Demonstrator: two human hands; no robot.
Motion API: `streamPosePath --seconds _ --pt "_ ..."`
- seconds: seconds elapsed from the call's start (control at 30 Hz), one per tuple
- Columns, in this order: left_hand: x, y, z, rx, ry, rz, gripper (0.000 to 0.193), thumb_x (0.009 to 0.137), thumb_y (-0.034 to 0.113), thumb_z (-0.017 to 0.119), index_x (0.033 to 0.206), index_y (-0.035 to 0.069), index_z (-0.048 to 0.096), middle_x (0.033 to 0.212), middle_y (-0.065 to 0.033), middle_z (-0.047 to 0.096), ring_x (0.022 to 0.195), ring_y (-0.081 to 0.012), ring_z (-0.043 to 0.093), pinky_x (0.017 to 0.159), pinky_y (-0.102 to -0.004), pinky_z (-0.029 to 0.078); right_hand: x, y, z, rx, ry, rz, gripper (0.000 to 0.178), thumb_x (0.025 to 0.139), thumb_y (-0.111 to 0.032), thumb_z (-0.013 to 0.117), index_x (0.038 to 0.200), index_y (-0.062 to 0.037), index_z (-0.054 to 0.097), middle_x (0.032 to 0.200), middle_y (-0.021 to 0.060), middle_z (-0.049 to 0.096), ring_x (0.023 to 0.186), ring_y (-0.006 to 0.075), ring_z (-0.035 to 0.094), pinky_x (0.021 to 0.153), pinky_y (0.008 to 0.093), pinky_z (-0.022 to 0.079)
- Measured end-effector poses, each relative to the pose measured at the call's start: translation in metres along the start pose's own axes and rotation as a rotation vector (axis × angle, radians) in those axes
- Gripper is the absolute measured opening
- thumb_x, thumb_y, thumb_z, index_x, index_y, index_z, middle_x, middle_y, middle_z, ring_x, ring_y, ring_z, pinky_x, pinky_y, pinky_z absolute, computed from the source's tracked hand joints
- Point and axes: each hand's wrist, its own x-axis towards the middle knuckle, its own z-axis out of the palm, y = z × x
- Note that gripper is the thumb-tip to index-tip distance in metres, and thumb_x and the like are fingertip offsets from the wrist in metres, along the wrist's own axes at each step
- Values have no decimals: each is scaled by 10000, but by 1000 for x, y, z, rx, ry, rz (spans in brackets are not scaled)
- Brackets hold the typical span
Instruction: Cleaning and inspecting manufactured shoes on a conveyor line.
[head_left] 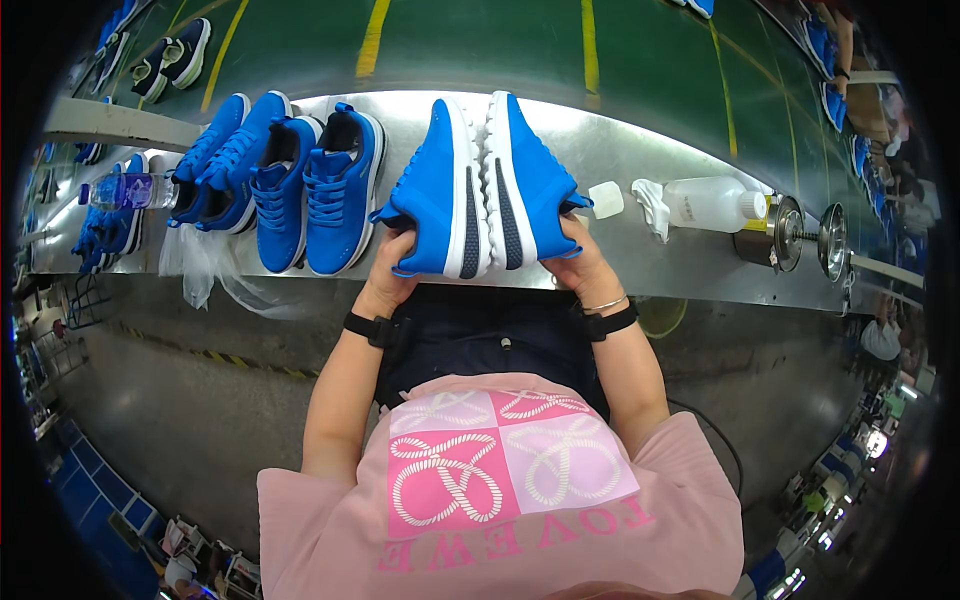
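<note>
Two blue sneakers with white soles are held up in front of me, soles facing each other and toes pointing away. My left hand (391, 271) grips the left sneaker (427, 205) at its heel opening. On the other one, the right sneaker (537, 190), my right hand (582, 266) is closed at the heel in the same way. The fingers of both hands are partly hidden inside the shoes. Left of my hands, a laced pair of blue sneakers (341, 200) stands on the metal bench (420, 100), with another blue pair (232, 165) beside it.
A plastic drink bottle (128, 191) lies at far left near clear plastic bags (205, 262). Right of my hands are a white square piece (606, 200), a crumpled white cloth (652, 208), a white bottle (712, 204) and a metal dispenser (785, 235). Beyond runs a green conveyor (490, 50).
</note>
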Motion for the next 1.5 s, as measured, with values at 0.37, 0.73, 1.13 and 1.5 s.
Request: streamPosePath --seconds 0.37,0.73,1.13,1.5 --pt "-1 -5 -17 117 -71 35 240 822 3 566 1020 -39 695 1062 -115 696 949 -207 668 826 -321 538 -4 -1 2 -45 45 35 394 951 -102 586 1326 11 542 1223 112 646 1071 203 659 923 354 543" --pt "-22 -20 -48 968 -321 754 235 713 -97 702 935 -22 717 1140 -155 671 1084 -279 637 929 -362 507 -18 9 -18 122 -7 4 388 970 -115 549 1345 -14 542 1267 124 637 1128 227 635 993 376 519" --pt "-38 6 -29 324 -80 169 588 1020 307 527 1522 57 351 1439 -125 508 1308 -258 513 1105 -402 430 -33 -22 43 -397 -27 -382 692 973 -303 614 1561 -90 319 1519 100 441 1354 208 464 1142 346 360" --pt "-43 25 22 649 -158 716 744 922 196 678 1555 102 298 1384 -127 540 1209 -235 577 1072 -369 447 -41 -9 41 -757 73 -717 703 843 -185 778 1465 -71 470 1404 154 541 1271 253 546 1090 376 414"
